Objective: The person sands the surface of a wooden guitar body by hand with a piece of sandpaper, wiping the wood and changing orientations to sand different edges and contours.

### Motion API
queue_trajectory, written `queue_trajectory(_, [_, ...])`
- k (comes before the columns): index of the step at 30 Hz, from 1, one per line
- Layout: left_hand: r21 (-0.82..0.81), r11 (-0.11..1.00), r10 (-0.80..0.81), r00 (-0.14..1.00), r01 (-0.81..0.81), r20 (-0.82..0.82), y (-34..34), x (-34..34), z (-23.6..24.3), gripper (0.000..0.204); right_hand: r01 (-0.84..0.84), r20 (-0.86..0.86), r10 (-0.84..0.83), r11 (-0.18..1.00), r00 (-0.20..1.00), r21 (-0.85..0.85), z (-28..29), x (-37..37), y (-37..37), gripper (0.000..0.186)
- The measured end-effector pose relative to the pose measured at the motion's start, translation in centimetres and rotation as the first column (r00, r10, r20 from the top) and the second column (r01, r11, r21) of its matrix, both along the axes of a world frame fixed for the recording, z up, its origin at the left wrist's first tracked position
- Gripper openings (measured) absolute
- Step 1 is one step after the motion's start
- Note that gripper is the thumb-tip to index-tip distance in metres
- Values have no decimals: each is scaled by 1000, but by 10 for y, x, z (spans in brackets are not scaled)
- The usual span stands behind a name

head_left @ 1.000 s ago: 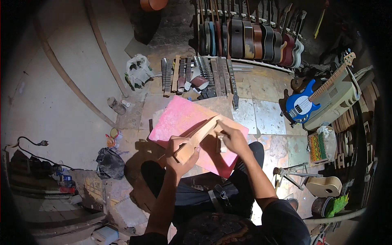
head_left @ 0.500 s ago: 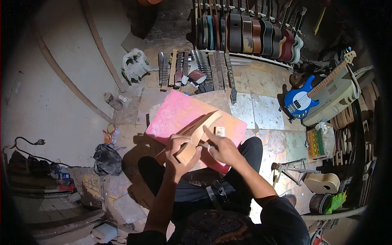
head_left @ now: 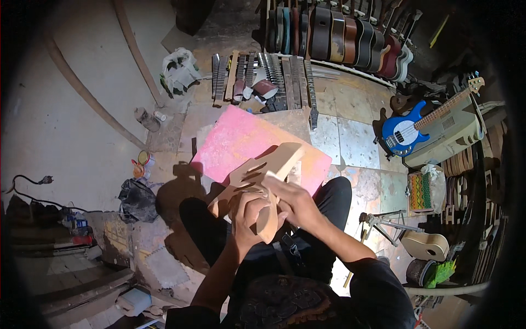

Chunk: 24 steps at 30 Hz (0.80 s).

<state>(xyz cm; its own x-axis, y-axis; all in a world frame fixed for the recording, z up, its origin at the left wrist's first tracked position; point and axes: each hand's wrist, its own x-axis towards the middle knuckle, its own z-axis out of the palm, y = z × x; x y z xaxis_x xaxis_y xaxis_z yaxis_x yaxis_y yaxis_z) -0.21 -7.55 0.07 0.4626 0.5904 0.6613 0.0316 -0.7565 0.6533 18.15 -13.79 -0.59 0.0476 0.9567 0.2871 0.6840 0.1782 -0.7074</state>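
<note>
Wooden piece (head_left: 281, 160) juts over a pink board (head_left: 230, 137), racked guitars (head_left: 350, 39) beyond.

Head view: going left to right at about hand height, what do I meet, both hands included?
Power plug → black plastic bag → left hand → right hand → pale guitar body.

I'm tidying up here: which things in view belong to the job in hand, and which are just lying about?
Apparently in the job:
pale wooden piece, held in the left hand
right hand, against it
pink board beneath

Apparently lying about:
blue bass
guitar necks
black bag
pale guitar body
</note>
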Motion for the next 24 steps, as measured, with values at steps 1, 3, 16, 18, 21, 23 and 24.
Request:
queue_trajectory(1, [-9,1000,12,1000,-12,18,-1,0,-5,56,-57,-46,57,998,997,10,8,0,-2,55])
queue_trajectory(3, [24,1000,-4,1000,5,-23,-5,0,-5,57,0,24,1,1000,1000,-31,1,20,-1,53])
queue_trajectory(16, [19,1000,10,999,-9,-49,4,2,-3,58,210,41,-206,962,978,-175,-11,63,25,54])
queue_trajectory(18, [-4,1000,-3,999,3,-49,9,3,-1,58,210,46,-205,957,978,-200,-31,37,12,57])
queue_trajectory(21, [14,1000,-13,1000,13,-20,15,-4,1,59,36,-109,-18,986,994,163,2,-19,1,54])
queue_trajectory(23, [24,1000,-6,999,7,-48,16,-3,1,57,170,-8,-170,985,985,26,-46,25,9,54])
queue_trajectory(24, [28,1000,0,998,2,-60,15,-2,1,55,291,35,-289,951,957,-108,-68,49,14,54])
